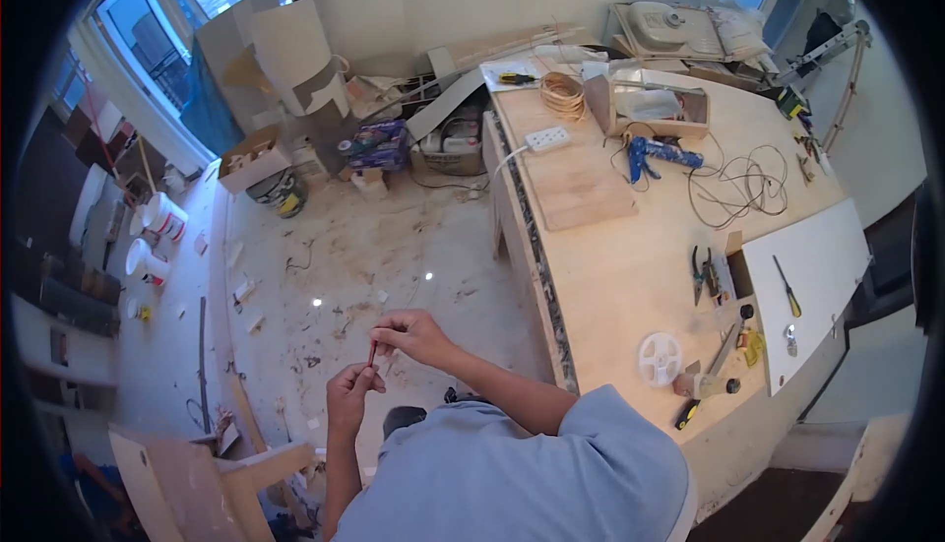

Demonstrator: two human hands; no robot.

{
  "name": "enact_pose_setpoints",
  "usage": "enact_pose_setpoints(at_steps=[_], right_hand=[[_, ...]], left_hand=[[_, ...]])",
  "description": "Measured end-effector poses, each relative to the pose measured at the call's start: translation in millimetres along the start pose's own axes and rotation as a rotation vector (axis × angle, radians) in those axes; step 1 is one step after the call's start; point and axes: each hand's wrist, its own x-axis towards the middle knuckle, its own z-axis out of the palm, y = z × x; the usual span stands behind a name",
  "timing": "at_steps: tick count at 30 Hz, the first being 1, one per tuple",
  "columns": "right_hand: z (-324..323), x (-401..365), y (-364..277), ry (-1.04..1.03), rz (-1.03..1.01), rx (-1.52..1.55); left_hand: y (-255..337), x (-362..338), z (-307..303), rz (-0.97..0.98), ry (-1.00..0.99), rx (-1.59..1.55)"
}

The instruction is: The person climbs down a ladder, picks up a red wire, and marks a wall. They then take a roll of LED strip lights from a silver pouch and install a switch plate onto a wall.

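While the person stands over the dusty floor, both hands are pinched shut on a thin red wire. At least it looks like wire; it's too small to be sure. The left hand clamps the lower end between thumb and fingers. The right hand sits just above and to the right of it, fingertips closed on the upper end. So the wire runs short and nearly upright between the two, out in the air in front of the blue shirt, not on the bench.

My take on doing this bit well: grips close together, as they are now, so the short strand can't bend or whip. I'd use the lower hand as the anchor and do the fine work with the upper fingertips only. One slip and that tiny thing lands in the litter on the floor, good luck finding it.

Well off to the right of the right hand, the bench carries a white spool, pliers and a yellow-handled screwdriver. Further away lies a blue glue gun.
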Motion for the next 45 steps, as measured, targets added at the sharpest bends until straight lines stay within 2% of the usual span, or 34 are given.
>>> enact_pose_setpoints(at_steps=[3,7,10,13,16,20,23,25,27,28,32,34,36,38,40,41,43,44,45], right_hand=[[-25.6,31.3,-18.1,-0.035,0.020,0.076],[-65.6,54.7,-25.9,0.026,0.081,-0.017],[-95.0,69.5,-35.3,0.262,0.114,-0.122],[-136.0,86.3,-37.2,0.501,0.041,-0.173],[-163.1,104.2,-61.9,0.746,0.028,-0.094],[-183.6,130.8,-96.9,1.122,-0.185,-0.231],[-203.0,134.3,-121.3,1.381,-0.323,-0.278],[-208.2,126.9,-143.1,1.479,-0.354,-0.219],[-219.3,116.9,-151.2,1.550,-0.320,-0.255],[-228.8,116.1,-145.3,1.525,-0.316,-0.246],[-260.5,123.4,-137.6,1.416,-0.263,-0.249],[-267.7,136.7,-140.7,1.357,-0.272,-0.247],[-274.8,146.2,-149.4,1.372,-0.193,-0.286],[-279.6,151.8,-151.8,1.369,-0.116,-0.359],[-280.5,151.5,-152.0,1.415,-0.081,-0.275],[-280.5,151.6,-150.5,1.448,-0.070,-0.231],[-278.3,151.0,-139.7,1.624,-0.121,-0.154],[-275.2,152.6,-133.5,1.712,-0.142,-0.107],[-271.9,153.9,-128.8,1.805,-0.139,-0.098]], left_hand=[[7.6,40.4,6.5,-0.040,-0.011,-0.101],[8.5,115.7,20.1,-0.104,-0.190,-0.153],[28.4,189.6,39.9,-0.104,-0.427,-0.014],[42.1,273.4,64.8,-0.014,-0.703,0.143],[79.6,350.2,99.1,0.063,-0.962,0.258],[115.9,430.5,154.7,0.077,-1.319,0.232],[159.0,475.8,210.9,0.272,-1.479,0.386],[159.9,520.5,263.5,0.300,-1.330,0.401],[177.1,559.9,330.1,0.461,-1.106,0.356],[170.7,591.6,370.4,0.503,-1.067,0.338],[218.9,642.6,494.0,0.866,-0.814,0.243],[233.7,664.4,546.2,0.933,-0.808,0.343],[241.5,680.0,594.5,1.017,-0.793,0.416],[254.9,691.6,637.9,1.060,-0.849,0.758],[245.1,707.4,686.5,1.008,-0.844,0.882],[239.0,717.8,711.5,0.993,-0.849,0.941],[215.3,747.9,768.0,0.832,-1.007,0.934],[215.9,746.9,768.5,0.744,-1.087,0.936],[225.3,754.8,769.7,0.874,-1.177,0.988]])
